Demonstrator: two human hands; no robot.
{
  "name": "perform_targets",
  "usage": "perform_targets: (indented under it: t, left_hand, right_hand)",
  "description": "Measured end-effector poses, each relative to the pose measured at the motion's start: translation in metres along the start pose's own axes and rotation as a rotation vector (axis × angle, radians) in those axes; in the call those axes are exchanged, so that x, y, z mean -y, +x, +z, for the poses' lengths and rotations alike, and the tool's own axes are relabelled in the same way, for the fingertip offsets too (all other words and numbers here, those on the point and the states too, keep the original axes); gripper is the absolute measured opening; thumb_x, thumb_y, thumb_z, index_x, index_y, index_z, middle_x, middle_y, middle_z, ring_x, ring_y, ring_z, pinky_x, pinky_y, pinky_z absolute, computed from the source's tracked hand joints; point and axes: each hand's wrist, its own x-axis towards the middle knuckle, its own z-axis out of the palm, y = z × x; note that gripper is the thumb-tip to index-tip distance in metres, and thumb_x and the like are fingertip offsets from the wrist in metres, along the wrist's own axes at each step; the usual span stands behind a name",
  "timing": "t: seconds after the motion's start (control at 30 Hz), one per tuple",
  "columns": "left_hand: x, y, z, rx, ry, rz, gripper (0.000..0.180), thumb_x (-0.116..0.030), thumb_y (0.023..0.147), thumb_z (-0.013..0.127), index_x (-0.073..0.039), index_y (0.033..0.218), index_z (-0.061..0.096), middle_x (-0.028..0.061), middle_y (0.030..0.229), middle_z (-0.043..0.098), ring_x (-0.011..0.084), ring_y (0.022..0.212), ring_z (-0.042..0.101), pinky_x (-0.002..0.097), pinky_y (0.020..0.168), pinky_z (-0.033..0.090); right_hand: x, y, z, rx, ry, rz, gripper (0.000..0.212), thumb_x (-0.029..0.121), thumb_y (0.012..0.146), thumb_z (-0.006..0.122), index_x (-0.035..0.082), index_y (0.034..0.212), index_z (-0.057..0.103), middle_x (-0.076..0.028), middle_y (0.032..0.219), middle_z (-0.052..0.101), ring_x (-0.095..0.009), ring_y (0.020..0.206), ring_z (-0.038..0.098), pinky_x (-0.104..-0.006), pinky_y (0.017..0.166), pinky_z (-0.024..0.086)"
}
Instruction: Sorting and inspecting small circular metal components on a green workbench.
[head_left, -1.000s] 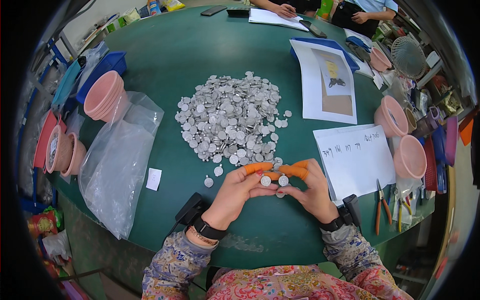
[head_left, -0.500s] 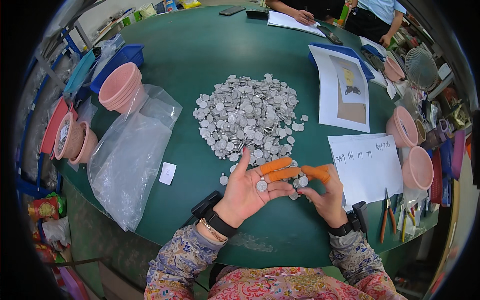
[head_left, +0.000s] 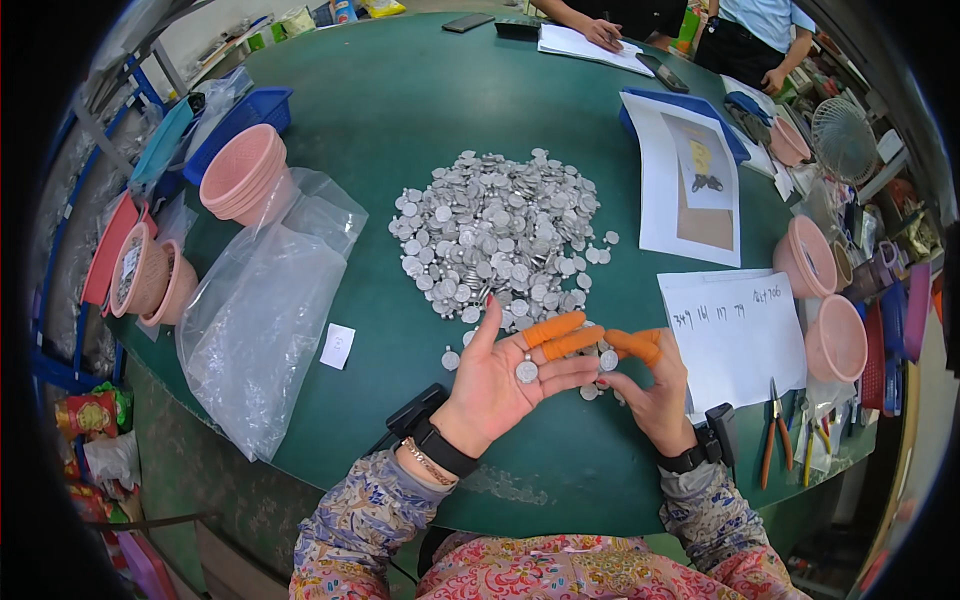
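A heap of silver coin-shaped charms (head_left: 500, 235), some with small loops, lies on the green table. In front of it, my left hand (head_left: 510, 385) is palm up with fingers stretched out, two in orange finger cots. One coin charm (head_left: 526, 371) is held on it at the base of the fingers. My right hand (head_left: 650, 385), also with orange finger cots, is bent in a pinch beside the left fingertips. A coin charm (head_left: 608, 360) shows between its thumb and fingers. A few loose charms lie under and beside the hands.
Left are a clear plastic bag (head_left: 270, 320), stacked pink baskets (head_left: 240, 175) and a small white slip (head_left: 338, 345). Right are a handwritten sheet (head_left: 735, 340), a printed sheet (head_left: 650, 200), pliers (head_left: 776, 435) and pink bowls (head_left: 836, 340). Across the table, a person's hand (head_left: 603, 35) holds a pen over paper.
Hardly anything differs. The view has shifted very slightly; both hands keep their places, and the charm on my left hand stays where it was.
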Motion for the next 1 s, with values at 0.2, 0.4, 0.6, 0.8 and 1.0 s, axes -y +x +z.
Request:
perform_targets:
  t: [0.2,0.4,0.6,0.8,1.0]
  left_hand:
    - [0.004,0.002,-0.002,-0.128,0.504,0.209,0.046,-0.025,0.104,0.037,0.006,0.138,0.04,0.0243,0.139,0.047,0.0372,0.121,0.054,0.0473,0.106,0.041]
    - [0.031,-0.036,0.004,-0.118,1.518,0.374,0.039,-0.009,0.102,0.035,0.003,0.138,0.042,0.0147,0.135,0.051,0.0254,0.124,0.051,0.0363,0.107,0.036]
    - [0.059,-0.057,0.009,0.008,2.021,0.378,0.046,0.002,0.089,0.051,-0.003,0.136,0.048,0.0166,0.144,0.042,0.0336,0.134,0.036,0.0437,0.111,0.03]
    - [0.027,-0.025,0.037,-0.168,1.891,0.647,0.037,-0.003,0.085,0.063,-0.006,0.122,0.061,0.013,0.126,0.059,0.0332,0.119,0.05,0.0406,0.103,0.038]
    - [0.02,0.023,0.006,-0.145,2.149,0.88,0.034,-0.008,0.082,0.068,-0.004,0.115,0.064,0.0129,0.119,0.059,0.0316,0.113,0.051,0.0402,0.097,0.041]
  right_hand:
    - [0.009,-0.002,-0.008,0.087,-0.073,-0.04,0.048,0.016,0.066,0.084,0.008,0.11,0.068,-0.008,0.091,0.06,-0.028,0.084,0.054,-0.0368,0.073,0.044]
    - [0.023,-0.047,-0.016,0.358,-0.133,-0.164,0.044,0.024,0.073,0.08,0.01,0.113,0.067,-0.006,0.093,0.058,-0.025,0.085,0.054,-0.0367,0.074,0.042]
    - [0.023,-0.028,-0.038,0.31,-0.056,-0.077,0.036,0.024,0.075,0.078,0.009,0.106,0.068,-0.008,0.091,0.059,-0.027,0.084,0.054,-0.0365,0.074,0.043]
    - [-0.009,0.002,-0.022,0.173,-0.284,0.071,0.024,0.015,0.077,0.076,0.006,0.097,0.067,-0.01,0.089,0.057,-0.029,0.086,0.055,-0.0379,0.074,0.046]
    - [-0.024,-0.002,-0.002,0.162,-0.269,0.088,0.023,0.011,0.076,0.075,0.004,0.097,0.066,-0.01,0.092,0.056,-0.029,0.09,0.055,-0.0382,0.076,0.047]
